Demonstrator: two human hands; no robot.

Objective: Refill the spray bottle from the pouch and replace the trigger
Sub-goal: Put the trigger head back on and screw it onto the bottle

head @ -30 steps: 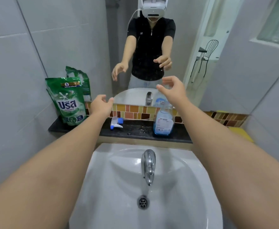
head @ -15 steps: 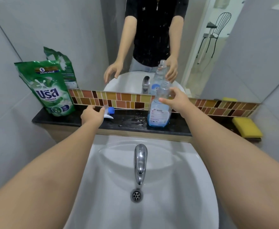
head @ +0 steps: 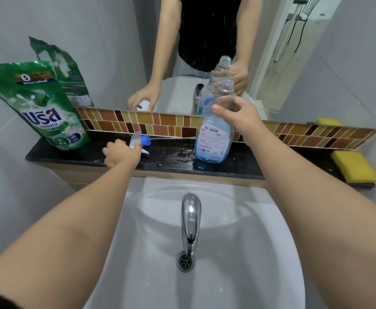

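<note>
Both hands are now closing on their targets: left hand (head: 121, 152) gripping the trigger (head: 140, 141) on the black surface (head: 71, 156), right hand (head: 238, 112) wrapping the uncapped spray bottle (head: 213, 139) neck. Green pouch (head: 37, 108) is standing far left, untouched.

One head-worn wide view looks forward and down over the sink (head: 238, 253), close; the mirror (head: 107, 52) fills the upper frame, edges probably distorted.

My pouch (head: 42, 108) is green with white lettering. My clear spray bottle (head: 213, 134) holds pale blue liquid; the trigger (head: 141, 141) is white and blue. The surface (head: 178, 157) is black, the tiles (head: 151, 123) brown-orange mosaic, the sponge (head: 354, 167) yellow.
</note>
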